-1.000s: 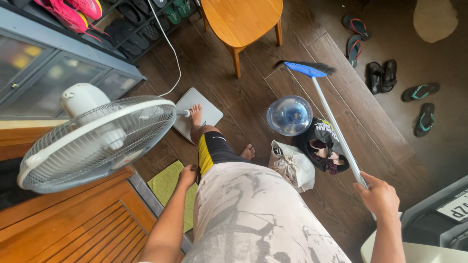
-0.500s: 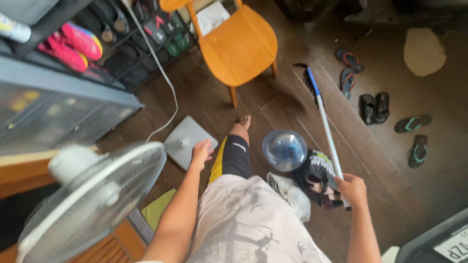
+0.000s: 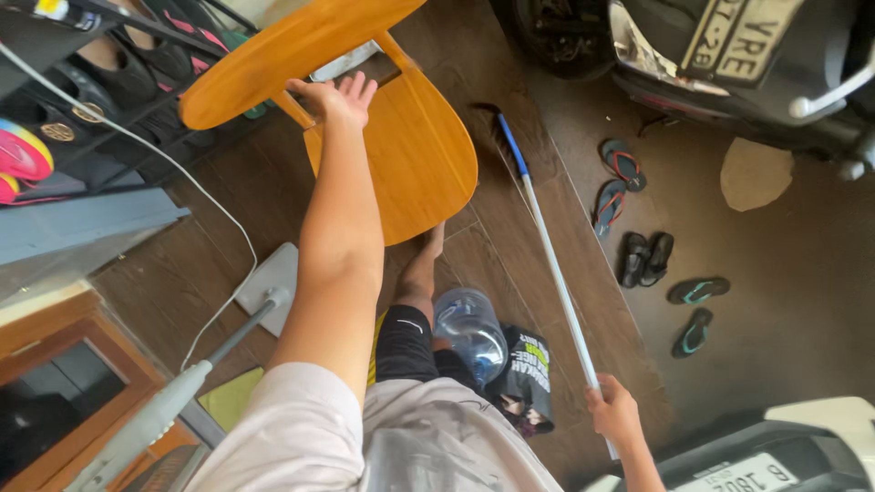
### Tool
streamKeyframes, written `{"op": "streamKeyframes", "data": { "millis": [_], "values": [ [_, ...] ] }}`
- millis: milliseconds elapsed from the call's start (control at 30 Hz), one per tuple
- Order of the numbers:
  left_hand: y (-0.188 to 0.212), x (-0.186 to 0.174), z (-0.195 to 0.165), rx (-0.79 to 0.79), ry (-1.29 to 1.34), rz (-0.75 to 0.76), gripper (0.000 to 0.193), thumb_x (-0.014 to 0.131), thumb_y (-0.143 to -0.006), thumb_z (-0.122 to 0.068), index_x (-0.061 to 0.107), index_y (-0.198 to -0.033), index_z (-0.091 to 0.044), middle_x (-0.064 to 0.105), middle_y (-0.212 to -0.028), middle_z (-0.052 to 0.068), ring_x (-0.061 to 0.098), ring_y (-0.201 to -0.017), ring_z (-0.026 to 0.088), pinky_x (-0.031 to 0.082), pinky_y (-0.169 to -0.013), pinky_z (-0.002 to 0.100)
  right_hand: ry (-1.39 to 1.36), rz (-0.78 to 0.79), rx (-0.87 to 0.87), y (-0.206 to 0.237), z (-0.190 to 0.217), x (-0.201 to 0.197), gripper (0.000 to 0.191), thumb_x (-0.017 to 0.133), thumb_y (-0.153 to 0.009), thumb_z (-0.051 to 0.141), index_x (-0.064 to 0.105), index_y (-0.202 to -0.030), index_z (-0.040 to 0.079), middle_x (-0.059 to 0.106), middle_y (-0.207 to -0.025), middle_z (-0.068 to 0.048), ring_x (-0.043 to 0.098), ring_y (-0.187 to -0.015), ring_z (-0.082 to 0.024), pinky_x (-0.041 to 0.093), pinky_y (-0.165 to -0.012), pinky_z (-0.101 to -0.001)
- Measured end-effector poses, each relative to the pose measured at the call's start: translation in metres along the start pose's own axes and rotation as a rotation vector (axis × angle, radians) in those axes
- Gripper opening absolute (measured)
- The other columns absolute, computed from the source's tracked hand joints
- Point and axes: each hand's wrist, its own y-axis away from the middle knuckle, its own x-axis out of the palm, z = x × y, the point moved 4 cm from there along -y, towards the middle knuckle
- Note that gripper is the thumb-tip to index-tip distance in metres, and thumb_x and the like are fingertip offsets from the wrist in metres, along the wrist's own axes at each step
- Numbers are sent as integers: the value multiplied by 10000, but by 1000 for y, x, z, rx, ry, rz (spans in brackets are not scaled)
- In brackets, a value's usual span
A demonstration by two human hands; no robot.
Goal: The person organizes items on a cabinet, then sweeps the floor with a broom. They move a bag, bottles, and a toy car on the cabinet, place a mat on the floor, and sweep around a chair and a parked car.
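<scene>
Head view, landmark: the wooden chair (image 3: 401, 155). The left hand (image 3: 339, 97), fingers spread, lies flat on the chair's backrest. The right hand (image 3: 612, 412), well below-right of the chair, has its grip closed around the white pole of a broom (image 3: 547, 255), whose blue end lies just right of the seat. One clear water bottle (image 3: 469, 333) stands below the chair; what it contains cannot be told. Three pairs of sandals (image 3: 647, 260) lie well right of the chair.
</scene>
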Motion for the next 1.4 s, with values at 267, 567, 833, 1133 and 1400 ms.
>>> {"op": "streamKeyframes", "data": {
  "millis": [267, 567, 833, 1133, 1400],
  "values": [
    [-63, 37, 11, 60, 524, -12, 1458, 460, -612, -1006, 62, -1624, -36, 136, -1688, 186, 182, -1544, 407, 158, -1217, 638, 145, 60, -35, -58, 76, -101, 383, 693, -903, 232, 692, -1260, 94, 695, -651, -118, 592, -511, -191, 488, -502, -374],
    [-8, -73, 62, 117, 489, 204, 1160, 505, -516, -1093, 495, -1055, -65, 538, -919, 89, 506, -762, 279, 460, -755, 491, 356, 154, -248, -170, 123, -180, 352, 661, -917, 240, 675, -1244, 111, 684, -664, -132, 632, -497, -241, 518, -502, -405],
    [164, -173, 181, 387, 599, 456, 298, 479, -1036, -410, 622, -978, -155, 593, -860, 20, 580, -865, 271, 478, -952, 493, 704, 125, -545, -241, 149, -237, 403, 629, -951, 426, 710, -1217, 135, 760, -896, -216, 747, -863, -386, 571, -776, -477],
    [304, -283, 197, 513, 694, 787, 247, 421, -1105, -309, 534, -1010, -112, 529, -849, 44, 523, -775, 234, 455, -789, 393, 860, 18, -791, -239, 184, -230, 415, 668, -924, 428, 719, -1234, 157, 761, -902, -213, 735, -841, -397, 569, -747, -492],
    [378, -326, 194, 637, 625, 818, 311, 425, -1098, -374, 530, -998, -100, 537, -819, 46, 548, -745, 240, 444, -739, 389, 718, 175, -633, -219, 295, -174, 410, 660, -995, 436, 761, -1219, 107, 702, -774, -184, 692, -572, -311, 523, -580, -466]
  ]
}}
